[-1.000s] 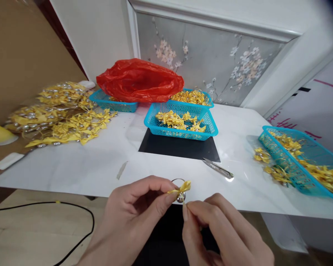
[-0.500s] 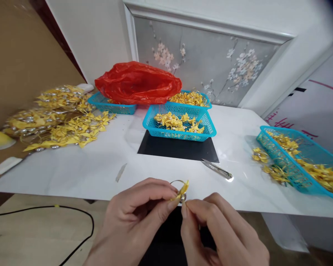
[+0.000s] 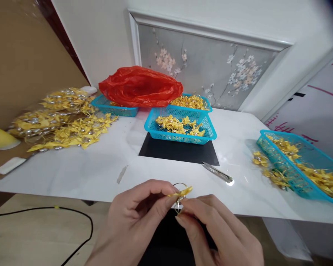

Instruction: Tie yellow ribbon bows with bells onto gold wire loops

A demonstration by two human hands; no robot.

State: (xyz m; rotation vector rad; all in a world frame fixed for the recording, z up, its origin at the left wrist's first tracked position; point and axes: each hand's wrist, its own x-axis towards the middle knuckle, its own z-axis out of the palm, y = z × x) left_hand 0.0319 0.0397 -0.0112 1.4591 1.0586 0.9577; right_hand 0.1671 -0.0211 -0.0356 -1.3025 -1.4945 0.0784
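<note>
Just over the table's front edge, my left hand (image 3: 141, 218) pinches a small yellow ribbon flower (image 3: 184, 191) between thumb and forefinger. A thin gold cord (image 3: 180, 184) arcs above it, and another strand loops below between the hands. My right hand (image 3: 219, 229) is closed close against the flower's right side, its forefinger at the flower and its thumb by the lower loop. The silvery bead seen on the flower earlier is now mostly covered by fingers. Thread snips (image 3: 218, 172) lie on the white table (image 3: 94, 173) beyond my right hand.
A blue basket (image 3: 180, 137) of yellow flowers stands on a black sheet (image 3: 177, 152). Another basket (image 3: 302, 177) is at right, loose flowers (image 3: 277, 178) beside it. Behind are more baskets and a red plastic bag (image 3: 141, 88). Beaded yellow flowers (image 3: 72, 131) are heaped at left.
The flower has tipped from upright to nearly flat in my left fingers. My right fingertips have shifted, thumb lower, and a cord loop now shows below the flower. The view has tilted slightly.
</note>
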